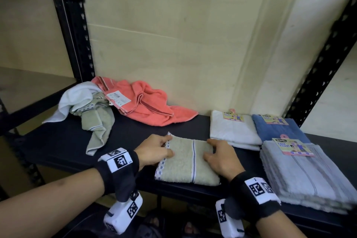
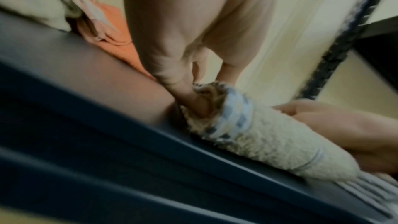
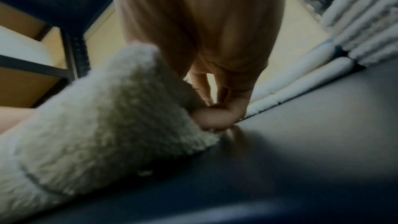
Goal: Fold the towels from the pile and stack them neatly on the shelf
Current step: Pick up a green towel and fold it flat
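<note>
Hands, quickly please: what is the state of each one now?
Left hand: fingers grip the left edge of the folded beige towel.
Right hand: fingers grip its right edge.

Storeroom or shop stockroom setting indicated. Black slotted-angle metal upright (image 1: pixel 77 31) and dark shelf (image 1: pixel 135 133) seen against bare plywood backing (image 1: pixel 173 35). Retail cardboard label reading "Face Towel" (image 1: pixel 292 147) attached to folded grey towel stack (image 1: pixel 301 177); barcode tag (image 1: pixel 116 98) attached to coral towel (image 1: pixel 152 102). Adjoining rack bay seen at left.
</note>
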